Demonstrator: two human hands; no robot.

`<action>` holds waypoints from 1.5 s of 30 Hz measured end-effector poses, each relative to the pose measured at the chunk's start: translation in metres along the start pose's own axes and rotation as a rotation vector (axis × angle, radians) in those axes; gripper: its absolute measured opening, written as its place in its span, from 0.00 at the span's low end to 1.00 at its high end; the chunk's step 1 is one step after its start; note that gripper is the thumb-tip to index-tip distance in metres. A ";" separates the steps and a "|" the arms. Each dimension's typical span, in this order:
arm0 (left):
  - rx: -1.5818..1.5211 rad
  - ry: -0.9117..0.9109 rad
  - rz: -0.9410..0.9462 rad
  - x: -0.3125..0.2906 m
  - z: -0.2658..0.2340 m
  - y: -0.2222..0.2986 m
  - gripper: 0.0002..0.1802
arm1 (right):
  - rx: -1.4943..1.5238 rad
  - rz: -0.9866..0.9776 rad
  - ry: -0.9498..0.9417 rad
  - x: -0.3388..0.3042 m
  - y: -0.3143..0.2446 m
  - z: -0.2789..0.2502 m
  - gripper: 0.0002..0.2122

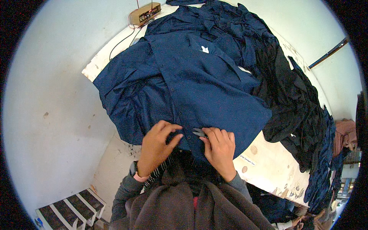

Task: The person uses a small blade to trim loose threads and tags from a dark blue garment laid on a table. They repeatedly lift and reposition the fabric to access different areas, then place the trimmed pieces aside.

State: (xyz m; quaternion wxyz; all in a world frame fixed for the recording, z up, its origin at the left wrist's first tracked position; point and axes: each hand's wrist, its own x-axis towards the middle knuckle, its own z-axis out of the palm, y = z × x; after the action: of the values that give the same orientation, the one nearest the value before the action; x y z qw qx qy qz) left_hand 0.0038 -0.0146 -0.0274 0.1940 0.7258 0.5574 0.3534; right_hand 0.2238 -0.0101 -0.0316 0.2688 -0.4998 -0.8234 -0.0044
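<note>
A dark blue buttoned shirt (207, 92) lies spread over the table, its button placket running down toward me and a small white mark on its chest. My right hand (220, 145) is closed around small grey thread snips (198, 132), whose blades point left over the placket close to a button. Across the placket is my left hand (159, 143), thumb and forefinger curved toward the cloth with a gap between their tips. Nothing shows in that gap; a fine thread there would be too small to make out.
More dark blue garments (241, 23) are heaped at the far side, with black clothing (285, 88) along the right. A brown box with wires (145, 13) sits at the table's far left corner. The worn white tabletop (268, 168) shows at right. A slatted black-and-white object (71, 211) stands low at left.
</note>
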 end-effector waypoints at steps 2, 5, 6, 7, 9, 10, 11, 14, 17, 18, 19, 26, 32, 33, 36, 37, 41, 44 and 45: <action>0.032 0.041 0.010 -0.003 0.010 0.006 0.15 | -0.030 0.003 0.010 0.007 -0.001 0.004 0.12; 0.071 0.104 0.076 0.005 0.025 0.005 0.16 | -0.013 0.051 0.012 0.012 0.000 0.004 0.12; 0.087 0.114 0.099 0.010 0.028 0.003 0.17 | 0.009 0.071 0.009 0.014 -0.001 0.005 0.12; 0.103 0.123 0.123 0.015 0.031 0.002 0.17 | 0.074 0.143 0.002 0.013 0.000 0.006 0.11; 0.169 0.108 0.130 0.021 0.041 -0.002 0.17 | 0.206 0.289 -0.012 0.006 0.005 0.010 0.10; 0.201 0.099 0.133 0.023 0.045 -0.005 0.16 | 0.302 0.373 -0.016 0.002 0.009 0.014 0.10; 0.217 0.059 0.115 0.025 0.047 -0.007 0.15 | 0.323 0.388 -0.021 0.000 0.011 0.014 0.10; 0.186 -0.022 0.033 0.029 0.048 -0.010 0.13 | 0.384 0.423 -0.042 -0.004 0.012 0.014 0.10; -0.044 0.020 -0.118 0.034 0.044 -0.013 0.12 | 0.394 0.426 -0.050 -0.006 0.014 0.011 0.10; -0.135 0.045 -0.196 0.033 0.040 -0.017 0.12 | 0.387 0.430 -0.052 -0.007 0.013 0.010 0.10; -0.225 0.070 -0.275 0.032 0.034 -0.022 0.11 | 0.380 0.432 -0.054 -0.008 0.013 0.009 0.10; -0.044 0.285 -0.330 0.021 -0.006 -0.047 0.07 | 0.362 0.371 -0.003 -0.018 0.022 0.011 0.12; 0.181 0.408 -0.148 0.008 -0.019 -0.025 0.10 | 0.305 0.243 -0.007 -0.016 0.009 0.003 0.10; 0.193 0.397 -0.106 0.006 -0.017 -0.016 0.10 | 0.264 0.202 -0.018 -0.018 0.008 0.002 0.10; 0.169 0.151 0.023 -0.010 0.001 -0.004 0.11 | 0.151 0.090 -0.045 -0.017 0.002 -0.004 0.10; 0.190 0.100 0.077 -0.014 0.006 0.003 0.11 | 0.130 0.073 -0.039 -0.016 0.000 -0.003 0.09; 0.203 0.082 0.047 -0.020 0.030 0.016 0.11 | 0.043 0.024 -0.026 -0.019 -0.001 0.005 0.08; 0.211 0.086 0.032 -0.020 0.038 0.014 0.10 | 0.006 0.011 -0.015 -0.019 -0.002 0.005 0.08; 0.213 0.086 0.033 -0.020 0.039 0.013 0.10 | 0.003 0.009 -0.009 -0.019 -0.002 0.006 0.08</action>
State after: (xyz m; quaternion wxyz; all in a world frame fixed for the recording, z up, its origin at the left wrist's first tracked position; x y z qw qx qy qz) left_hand 0.0382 -0.0334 -0.0510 0.0861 0.7355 0.5876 0.3261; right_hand 0.2261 -0.0249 -0.0443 0.2659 -0.5030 -0.8224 0.0004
